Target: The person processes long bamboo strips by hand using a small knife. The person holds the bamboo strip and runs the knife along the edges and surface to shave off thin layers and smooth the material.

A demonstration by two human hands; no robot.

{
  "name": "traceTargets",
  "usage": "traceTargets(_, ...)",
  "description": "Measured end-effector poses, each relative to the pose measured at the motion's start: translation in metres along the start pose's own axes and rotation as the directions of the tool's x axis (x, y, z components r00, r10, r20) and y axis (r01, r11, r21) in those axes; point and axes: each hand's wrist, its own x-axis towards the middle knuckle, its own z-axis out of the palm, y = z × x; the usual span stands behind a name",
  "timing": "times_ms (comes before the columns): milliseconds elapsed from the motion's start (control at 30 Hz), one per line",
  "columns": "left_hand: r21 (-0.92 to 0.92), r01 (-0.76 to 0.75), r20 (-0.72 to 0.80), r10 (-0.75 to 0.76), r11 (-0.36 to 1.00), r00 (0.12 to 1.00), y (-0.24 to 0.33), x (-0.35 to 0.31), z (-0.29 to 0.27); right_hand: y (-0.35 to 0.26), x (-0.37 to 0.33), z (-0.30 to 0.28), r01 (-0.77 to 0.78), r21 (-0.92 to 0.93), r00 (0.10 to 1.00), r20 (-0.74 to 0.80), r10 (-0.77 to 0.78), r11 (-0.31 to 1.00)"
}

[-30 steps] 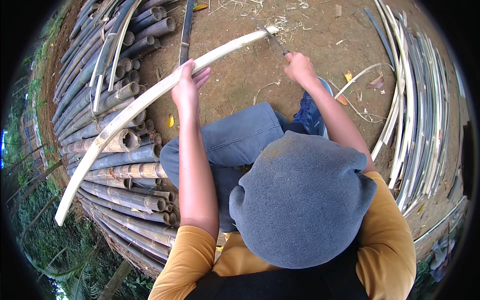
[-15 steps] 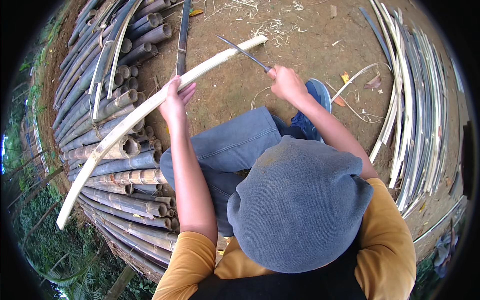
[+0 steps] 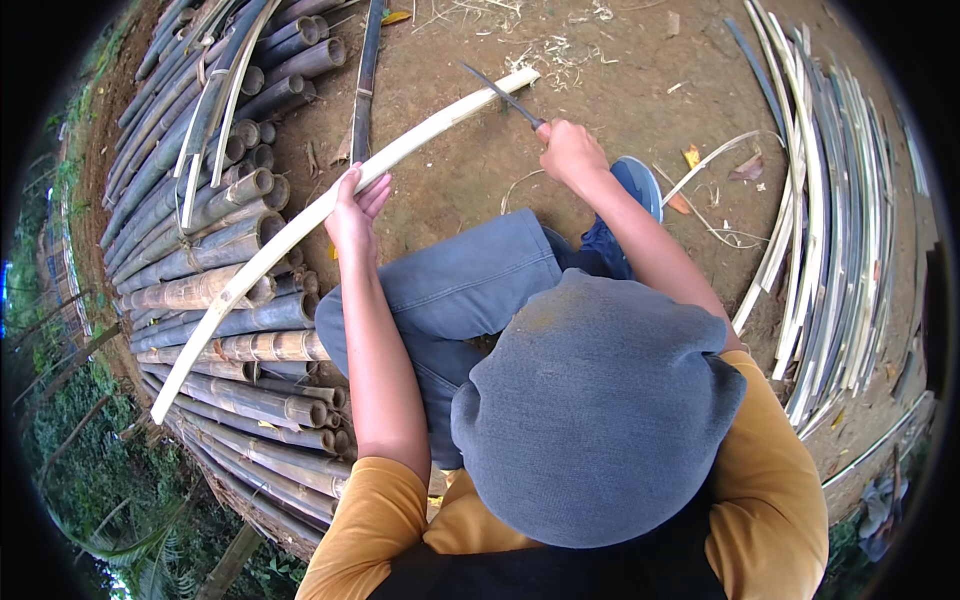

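Observation:
A long, pale, split bamboo strip (image 3: pixel 430 128) runs slantwise from the lower left up to the far middle, its cut face bright. My left hand (image 3: pixel 355 212) grips it near the middle, thumb over the top and fingers partly spread beneath. My right hand (image 3: pixel 575 155) is closed around the handle of a knife (image 3: pixel 518 105) with a narrow dark blade. The blade crosses the strip close to its far end; whether it touches the wood I cannot tell. Beyond my left hand, a dark bamboo piece (image 3: pixel 364 95) lies under or behind the strip.
Stacked bamboo poles (image 3: pixel 235 250) fill the left side, with several split strips (image 3: pixel 232 85) lying on top. A bundle of long strips (image 3: pixel 825 220) lies at the right. Shavings (image 3: pixel 565 60) litter the bare soil ahead. My bent leg (image 3: pixel 460 275) is below the strip.
The strip's near end has swung up and to the right. The knife has moved slightly right, toward the strip's far end. Both hands keep their grip.

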Motion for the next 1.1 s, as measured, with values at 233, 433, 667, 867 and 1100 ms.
traceTargets(233, -0.038, -0.001, 0.013, 0.001, 0.999, 1.0, -0.008, -0.005, -0.005, -0.002, -0.005, 0.004, 0.048, -0.108, 0.998, -0.04, -0.053, 0.993)
traceTargets(433, -0.02, -0.003, 0.015, 0.004, 1.0, 1.0, -0.006, -0.007, 0.001, -0.013, -0.04, 0.019, 0.177, -0.109, 0.984, -0.007, -0.179, 0.978)
traceTargets(667, -0.014, -0.02, 0.011, 0.02, 1.0, 1.0, -0.002, -0.006, 0.005, 0.02, 0.0, 0.002, 0.018, -0.066, 0.994, -0.103, -0.025, 0.998)
traceTargets(867, -0.017, -0.027, -0.001, 0.027, 0.999, 1.0, -0.003, -0.002, -0.002, 0.002, -0.031, 0.007, 0.126, -0.049, 0.992, 0.013, -0.125, 0.991)
traceTargets(1100, 0.006, -0.018, 0.009, 0.018, 1.0, 1.0, -0.002, -0.005, 0.002, 0.007, -0.01, 0.002, 0.009, -0.048, 0.999, -0.031, -0.011, 0.999)
